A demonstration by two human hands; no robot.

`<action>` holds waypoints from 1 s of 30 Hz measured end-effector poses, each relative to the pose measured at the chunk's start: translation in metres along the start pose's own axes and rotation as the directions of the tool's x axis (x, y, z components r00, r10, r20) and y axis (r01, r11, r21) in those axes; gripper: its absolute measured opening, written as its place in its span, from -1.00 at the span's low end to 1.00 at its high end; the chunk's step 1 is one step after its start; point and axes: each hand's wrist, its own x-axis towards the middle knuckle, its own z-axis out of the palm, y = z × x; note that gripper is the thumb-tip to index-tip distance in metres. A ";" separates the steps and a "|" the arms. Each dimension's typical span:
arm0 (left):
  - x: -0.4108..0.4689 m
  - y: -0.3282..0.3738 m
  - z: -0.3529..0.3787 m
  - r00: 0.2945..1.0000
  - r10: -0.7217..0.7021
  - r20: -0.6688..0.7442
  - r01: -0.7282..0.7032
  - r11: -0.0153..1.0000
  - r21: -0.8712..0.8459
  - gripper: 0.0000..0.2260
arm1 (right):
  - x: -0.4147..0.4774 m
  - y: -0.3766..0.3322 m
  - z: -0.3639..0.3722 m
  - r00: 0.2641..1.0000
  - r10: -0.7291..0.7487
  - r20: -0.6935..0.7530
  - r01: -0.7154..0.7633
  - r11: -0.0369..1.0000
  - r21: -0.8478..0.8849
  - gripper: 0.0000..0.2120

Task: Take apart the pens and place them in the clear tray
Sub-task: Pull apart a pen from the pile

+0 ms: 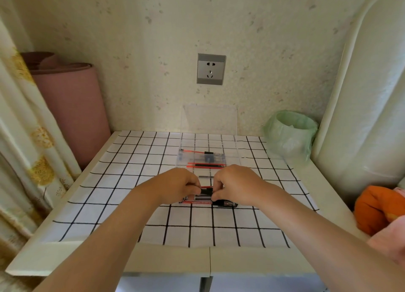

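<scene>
My left hand [177, 183] and my right hand [235, 183] meet over the middle of the checked cloth, both pinching one pen [207, 191] with a black grip, held level between the fingertips. Just below the hands several more pens [203, 200] with clear barrels, red refills and black caps lie side by side on the cloth. Behind the hands stands the clear tray [237, 153], its lid upright against the wall. Inside it lie pen parts [207, 159]: red refills, a clear barrel and black pieces.
A white table with a black-grid cloth [153, 215] carries everything. A green-bagged bin [289, 134] stands at the back right, a pink rolled mat [72, 107] at the back left, and orange and pink fabric [377, 208] at the right edge. A wall socket [211, 69] is behind.
</scene>
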 end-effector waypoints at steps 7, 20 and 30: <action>-0.003 0.001 0.000 1.000 -0.023 0.005 0.022 0.998 0.053 -0.69 | -0.002 -0.002 0.000 0.999 0.009 0.032 -0.011 0.999 0.045 -0.64; -0.003 0.003 0.000 0.991 0.011 -0.136 -0.003 0.998 0.062 -0.83 | -0.002 0.000 -0.003 0.981 0.060 -0.183 -0.047 0.996 0.071 -0.86; -0.003 0.004 0.004 0.975 0.066 -0.214 -0.045 0.994 0.102 -0.88 | -0.001 0.004 -0.002 0.983 0.030 -0.180 -0.019 0.998 0.062 -0.83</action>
